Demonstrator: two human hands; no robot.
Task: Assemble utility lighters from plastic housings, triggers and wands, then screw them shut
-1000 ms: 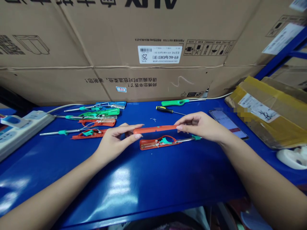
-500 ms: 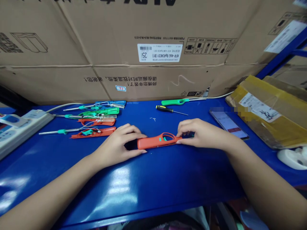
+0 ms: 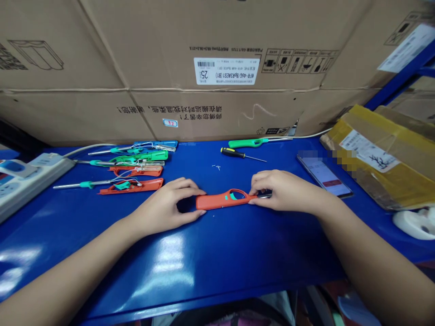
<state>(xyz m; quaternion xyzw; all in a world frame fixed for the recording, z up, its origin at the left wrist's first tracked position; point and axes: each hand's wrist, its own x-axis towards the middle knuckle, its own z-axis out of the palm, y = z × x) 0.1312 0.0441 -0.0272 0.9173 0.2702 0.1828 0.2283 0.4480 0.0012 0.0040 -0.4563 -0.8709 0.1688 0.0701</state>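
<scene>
Here, power strip (image 3: 32, 183): white, slanting along the left edge of the blue table (image 3: 217, 258); a blue-and-white plug (image 3: 16, 168) sits on it
Opened lighters: just right of the strip, lying roughly side by side; a blue one (image 3: 173, 144) farthest back, then a green one (image 3: 158, 155), a red-orange handle shell (image 3: 152, 171), and another red-orange shell (image 3: 149, 185) nearest; thin wires, teal parts and metal tubes show among them
Left hand (image 3: 166, 206): thumb and fingers parted by about the handle's width, tips touching both edges of its broad end in a light hold
Orange lighter (image 3: 214, 201): between the two hands at the middle of the table, lying lengthwise; teal shows in its trigger opening
White bits (image 3: 216, 167): small, behind the orange lighter
Screwdriver (image 3: 234, 153): black and yellow, farther back; its shaft points right
Green lighter (image 3: 248, 143): just behind the screwdriver, near the cardboard box (image 3: 102, 113)
Right hand (image 3: 282, 192): fingertips nearly together, pinching the lighter's narrow neck; a metal tube shows under the palm
Phone (image 3: 324, 174): lit, beyond the right wrist
Taped package (image 3: 370, 149): yellow tape, white label; right of the phone
White object (image 3: 414, 224): at the right edge, partly cut off; too unclear to name
</scene>
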